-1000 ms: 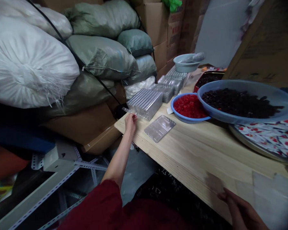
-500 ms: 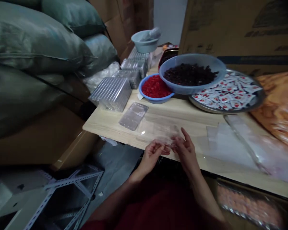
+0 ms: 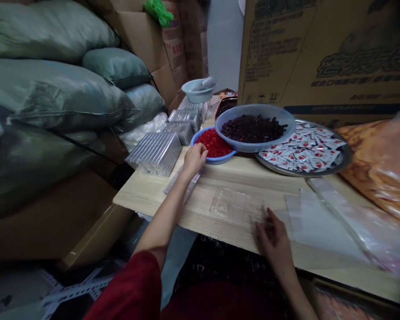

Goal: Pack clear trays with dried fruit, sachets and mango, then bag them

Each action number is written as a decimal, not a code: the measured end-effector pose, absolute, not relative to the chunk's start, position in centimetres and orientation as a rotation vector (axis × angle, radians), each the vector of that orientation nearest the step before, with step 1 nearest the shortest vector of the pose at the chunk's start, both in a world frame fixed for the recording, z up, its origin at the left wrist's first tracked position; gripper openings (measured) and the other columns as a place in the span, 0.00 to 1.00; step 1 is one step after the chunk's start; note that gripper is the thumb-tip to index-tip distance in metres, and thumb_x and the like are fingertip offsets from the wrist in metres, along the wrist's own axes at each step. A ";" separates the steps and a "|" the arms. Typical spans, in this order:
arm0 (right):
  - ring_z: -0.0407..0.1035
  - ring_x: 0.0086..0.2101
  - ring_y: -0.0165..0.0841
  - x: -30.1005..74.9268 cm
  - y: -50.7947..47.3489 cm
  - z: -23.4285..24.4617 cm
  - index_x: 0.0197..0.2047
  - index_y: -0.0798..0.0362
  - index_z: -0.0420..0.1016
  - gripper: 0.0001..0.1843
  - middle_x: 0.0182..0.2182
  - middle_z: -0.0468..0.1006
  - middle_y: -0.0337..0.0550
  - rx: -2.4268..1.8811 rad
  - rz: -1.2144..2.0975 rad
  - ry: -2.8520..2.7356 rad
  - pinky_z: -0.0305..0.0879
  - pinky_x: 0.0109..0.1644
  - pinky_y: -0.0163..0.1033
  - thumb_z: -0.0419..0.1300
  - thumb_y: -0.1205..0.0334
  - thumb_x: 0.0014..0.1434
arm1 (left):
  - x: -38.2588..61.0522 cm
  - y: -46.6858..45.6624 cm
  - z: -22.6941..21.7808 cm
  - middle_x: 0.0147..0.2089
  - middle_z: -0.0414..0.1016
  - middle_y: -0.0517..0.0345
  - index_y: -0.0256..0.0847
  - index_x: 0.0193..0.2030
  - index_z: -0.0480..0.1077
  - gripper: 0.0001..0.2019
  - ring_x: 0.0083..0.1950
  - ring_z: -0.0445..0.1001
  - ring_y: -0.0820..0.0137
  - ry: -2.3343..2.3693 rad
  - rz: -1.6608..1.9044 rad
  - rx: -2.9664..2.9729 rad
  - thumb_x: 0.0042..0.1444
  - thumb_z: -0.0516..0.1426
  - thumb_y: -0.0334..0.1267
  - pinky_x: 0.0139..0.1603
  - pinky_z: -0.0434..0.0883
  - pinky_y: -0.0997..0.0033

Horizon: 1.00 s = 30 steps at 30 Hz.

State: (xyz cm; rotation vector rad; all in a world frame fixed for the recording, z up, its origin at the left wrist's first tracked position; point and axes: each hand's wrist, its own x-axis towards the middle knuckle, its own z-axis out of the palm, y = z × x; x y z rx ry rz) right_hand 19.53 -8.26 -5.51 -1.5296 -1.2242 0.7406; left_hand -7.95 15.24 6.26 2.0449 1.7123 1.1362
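Clear plastic blister tray (image 3: 228, 205) is laid flat on the pale wooden worktop (image 3: 146, 198), just beside the open right hand (image 3: 272, 235). The curled left hand (image 3: 194, 161) is held near a blue bowl (image 3: 196, 143) of red pieces; any grip cannot be told. Grey-green sacks (image 3: 53, 89) are stacked behind.

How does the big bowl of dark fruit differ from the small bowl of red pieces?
The large bowl is much wider than the small bowl. The large bowl is pale grey-blue; the small bowl is a brighter blue. The large bowl holds dark pieces; the small bowl holds red pieces. The large bowl's rim overlaps the small bowl's edge. Both are round, shallow and filled with loose pieces.
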 end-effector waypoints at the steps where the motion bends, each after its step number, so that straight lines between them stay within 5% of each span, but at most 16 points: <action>1: 0.72 0.39 0.34 19.8 -8.5 -5.4 0.66 0.52 0.67 0.34 0.50 0.70 0.53 -1.550 0.681 -1.279 0.74 0.38 0.42 0.63 0.46 0.62 | -7.1 17.8 6.1 0.31 0.73 0.52 0.40 0.28 0.70 0.07 0.40 0.73 0.61 1.797 1.087 1.988 0.52 0.65 0.31 0.51 0.67 0.63; 6: 0.69 0.54 0.43 22.0 -9.5 -5.0 0.64 0.50 0.70 0.27 0.56 0.69 0.54 -1.568 0.467 -1.416 0.71 0.55 0.51 0.60 0.50 0.65 | -5.7 24.1 3.5 0.21 0.65 0.55 0.41 0.18 0.63 0.18 0.34 0.73 0.56 1.857 1.065 1.889 0.41 0.70 0.28 0.47 0.68 0.56; 14: 0.71 0.55 0.41 22.9 -9.7 -5.7 0.53 0.46 0.77 0.14 0.55 0.75 0.48 -1.472 0.609 -1.338 0.72 0.56 0.49 0.59 0.55 0.67 | -4.6 22.7 8.7 0.34 0.78 0.53 0.39 0.35 0.77 0.09 0.35 0.73 0.66 1.556 1.584 2.025 0.61 0.60 0.41 0.44 0.68 0.67; 21: 0.71 0.55 0.40 21.7 -8.9 -5.2 0.52 0.47 0.78 0.13 0.53 0.76 0.48 -1.384 0.575 -1.353 0.72 0.55 0.47 0.58 0.59 0.67 | 5.6 26.4 13.2 0.41 0.80 0.46 0.38 0.37 0.79 0.07 0.48 0.78 0.55 1.563 0.446 2.467 0.50 0.66 0.27 0.55 0.71 0.57; 25: 0.70 0.55 0.39 22.3 -9.6 -5.2 0.52 0.47 0.78 0.12 0.53 0.76 0.47 -1.417 0.594 -1.317 0.69 0.58 0.46 0.58 0.58 0.68 | 7.2 27.8 12.5 0.40 0.80 0.43 0.36 0.32 0.77 0.10 0.51 0.78 0.51 1.630 0.326 2.450 0.42 0.68 0.24 0.59 0.69 0.52; 30: 0.72 0.53 0.37 22.9 -10.9 -4.3 0.50 0.48 0.78 0.11 0.52 0.77 0.46 -1.466 0.667 -1.233 0.68 0.59 0.47 0.58 0.57 0.68 | 6.2 27.2 12.3 0.45 0.79 0.41 0.34 0.40 0.75 0.04 0.54 0.76 0.53 1.641 0.615 2.446 0.58 0.60 0.30 0.61 0.66 0.50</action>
